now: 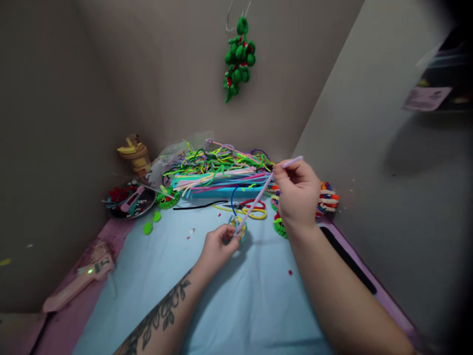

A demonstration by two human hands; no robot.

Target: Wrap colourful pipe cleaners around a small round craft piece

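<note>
Between my two hands runs a lilac pipe cleaner (257,199), slanting up to the right. My left hand (221,245) is closed in a pinch around a small coiled piece of light blue and yellow pipe cleaners (243,230), with the lilac one's lower end at it. A dark blue strand (232,199) sticks up from about that spot. Higher up, my right hand (298,192) pinches the lilac pipe cleaner near its upper end, and the tip pokes out past the fingers. The fingers partly hide the coiled piece.
A blue tray (225,193) heaped with pipe cleaners stands at the back. Before it lie scissors with red and yellow handles (258,212) and a black pipe cleaner (195,205). At left are a round dish (142,209) and a pink glue gun (79,286). Green pipe-cleaner figures (240,59) hang above.
</note>
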